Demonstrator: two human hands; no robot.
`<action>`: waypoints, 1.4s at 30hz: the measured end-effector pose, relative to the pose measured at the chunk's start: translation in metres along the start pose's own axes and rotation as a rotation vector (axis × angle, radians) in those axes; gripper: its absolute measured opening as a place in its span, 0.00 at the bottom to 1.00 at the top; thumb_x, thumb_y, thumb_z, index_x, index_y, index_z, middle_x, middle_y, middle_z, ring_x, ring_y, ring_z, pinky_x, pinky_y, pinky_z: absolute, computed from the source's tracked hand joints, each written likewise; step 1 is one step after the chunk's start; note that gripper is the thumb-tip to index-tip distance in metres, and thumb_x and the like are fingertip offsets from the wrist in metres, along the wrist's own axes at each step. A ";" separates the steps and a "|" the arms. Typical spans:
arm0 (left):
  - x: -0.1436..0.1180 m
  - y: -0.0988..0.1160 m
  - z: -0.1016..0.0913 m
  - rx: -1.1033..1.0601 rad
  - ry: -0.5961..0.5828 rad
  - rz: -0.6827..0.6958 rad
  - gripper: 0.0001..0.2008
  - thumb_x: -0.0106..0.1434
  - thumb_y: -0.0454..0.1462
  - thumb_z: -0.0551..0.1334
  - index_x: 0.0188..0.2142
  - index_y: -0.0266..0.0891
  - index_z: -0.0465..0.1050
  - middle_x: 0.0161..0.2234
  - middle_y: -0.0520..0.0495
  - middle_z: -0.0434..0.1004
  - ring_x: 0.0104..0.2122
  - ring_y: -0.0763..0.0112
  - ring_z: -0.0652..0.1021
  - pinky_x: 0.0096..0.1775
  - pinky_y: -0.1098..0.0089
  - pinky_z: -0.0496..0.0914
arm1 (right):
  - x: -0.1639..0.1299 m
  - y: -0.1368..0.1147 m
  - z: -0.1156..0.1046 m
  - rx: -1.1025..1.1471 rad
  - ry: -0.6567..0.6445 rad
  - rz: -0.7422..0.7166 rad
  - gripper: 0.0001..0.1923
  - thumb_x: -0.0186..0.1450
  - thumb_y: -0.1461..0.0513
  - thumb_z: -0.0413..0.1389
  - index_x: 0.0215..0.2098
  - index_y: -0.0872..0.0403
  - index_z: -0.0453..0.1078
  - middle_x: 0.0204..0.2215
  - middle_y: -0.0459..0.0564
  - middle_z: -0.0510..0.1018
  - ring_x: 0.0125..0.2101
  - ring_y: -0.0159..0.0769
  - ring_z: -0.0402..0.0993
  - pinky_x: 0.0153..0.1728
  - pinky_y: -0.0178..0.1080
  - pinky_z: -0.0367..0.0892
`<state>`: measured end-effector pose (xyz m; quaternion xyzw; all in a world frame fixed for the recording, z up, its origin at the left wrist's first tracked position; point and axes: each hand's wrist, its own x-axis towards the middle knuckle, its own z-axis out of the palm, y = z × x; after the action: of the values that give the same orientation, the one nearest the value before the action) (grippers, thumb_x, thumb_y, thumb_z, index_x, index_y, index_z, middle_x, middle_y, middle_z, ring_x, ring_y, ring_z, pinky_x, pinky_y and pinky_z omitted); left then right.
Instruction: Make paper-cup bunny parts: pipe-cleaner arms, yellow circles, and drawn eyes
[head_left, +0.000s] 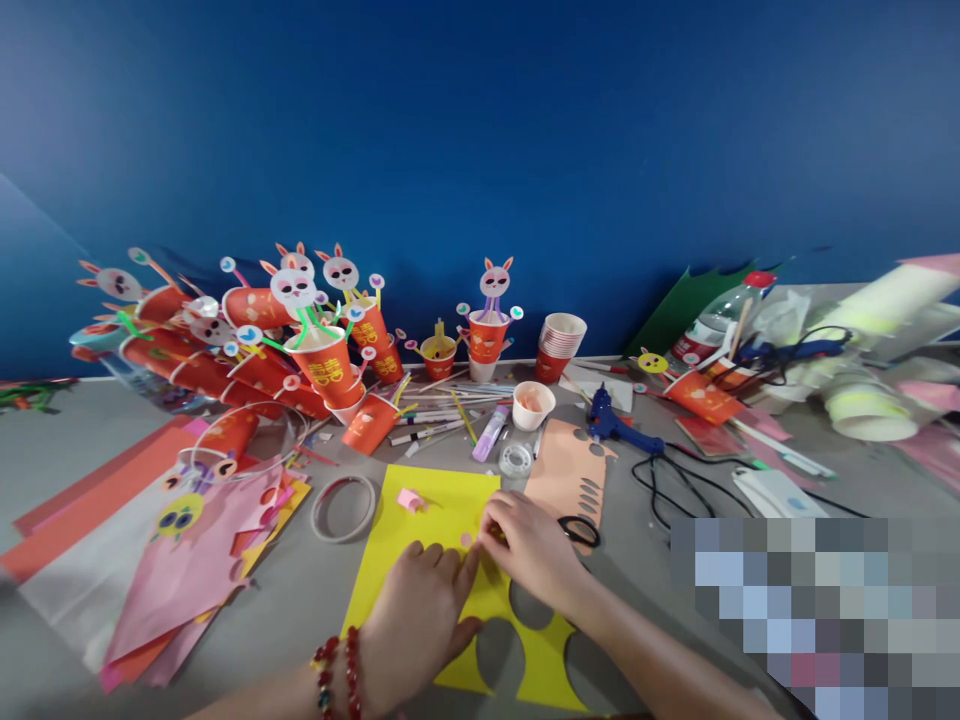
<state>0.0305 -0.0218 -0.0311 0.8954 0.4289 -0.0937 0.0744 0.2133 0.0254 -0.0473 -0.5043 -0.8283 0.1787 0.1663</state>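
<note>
A yellow paper sheet (pixel 435 520) with round holes cut from its near edge lies flat on the grey table. My left hand (pixel 420 610), with a red bead bracelet at the wrist, presses flat on the sheet. My right hand (pixel 529 550) pinches a small pink paper piece (pixel 468 540) against the sheet, fingertips meeting those of the left hand. Another folded pink scrap (pixel 410 499) sits on the sheet farther back. Black-handled scissors (pixel 579 530) lie just right of my right hand on a peach paper sheet (pixel 562 470).
Red paper cups with rabbit faces (pixel 300 340) crowd the back left. Coloured paper sheets (pixel 150 540), a tape ring (pixel 343 508), a small tape roll (pixel 516 459), a white cup (pixel 533 404), a blue glue gun (pixel 611 425) with black cord, and a cup stack (pixel 559 345) surround the sheet.
</note>
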 end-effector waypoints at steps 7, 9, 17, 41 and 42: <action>0.001 0.001 0.000 -0.003 -0.017 0.004 0.33 0.66 0.50 0.60 0.64 0.32 0.61 0.45 0.34 0.78 0.43 0.51 0.77 0.44 0.52 0.70 | 0.000 0.001 -0.001 0.032 -0.008 0.015 0.08 0.65 0.64 0.59 0.31 0.52 0.64 0.33 0.48 0.76 0.37 0.40 0.73 0.36 0.39 0.65; 0.001 0.001 0.001 0.003 -0.019 0.002 0.33 0.66 0.50 0.60 0.64 0.32 0.61 0.45 0.34 0.78 0.43 0.51 0.77 0.44 0.52 0.70 | 0.001 0.002 -0.002 0.039 -0.026 0.031 0.07 0.65 0.66 0.59 0.32 0.52 0.64 0.33 0.47 0.76 0.37 0.39 0.73 0.36 0.38 0.65; 0.001 0.002 0.001 0.003 -0.017 -0.001 0.32 0.66 0.50 0.60 0.63 0.33 0.62 0.45 0.36 0.78 0.44 0.52 0.77 0.44 0.54 0.70 | 0.002 0.000 -0.009 0.052 -0.084 0.023 0.06 0.64 0.68 0.58 0.33 0.52 0.66 0.35 0.47 0.76 0.39 0.39 0.73 0.37 0.38 0.65; -0.002 -0.001 -0.011 0.023 -0.094 -0.124 0.35 0.66 0.52 0.60 0.65 0.32 0.60 0.35 0.35 0.81 0.35 0.51 0.81 0.34 0.58 0.71 | 0.000 0.000 -0.012 0.019 -0.120 -0.010 0.04 0.66 0.65 0.59 0.35 0.53 0.68 0.37 0.48 0.75 0.40 0.40 0.74 0.37 0.38 0.65; -0.002 -0.002 -0.010 0.027 -0.094 -0.121 0.36 0.66 0.52 0.60 0.65 0.32 0.60 0.35 0.35 0.81 0.34 0.51 0.81 0.34 0.58 0.71 | 0.000 0.001 -0.012 0.022 -0.121 -0.005 0.04 0.65 0.65 0.59 0.35 0.53 0.68 0.37 0.48 0.75 0.40 0.40 0.74 0.37 0.38 0.65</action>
<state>0.0290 -0.0199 -0.0212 0.8634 0.4770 -0.1457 0.0766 0.2192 0.0275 -0.0370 -0.4887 -0.8360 0.2176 0.1221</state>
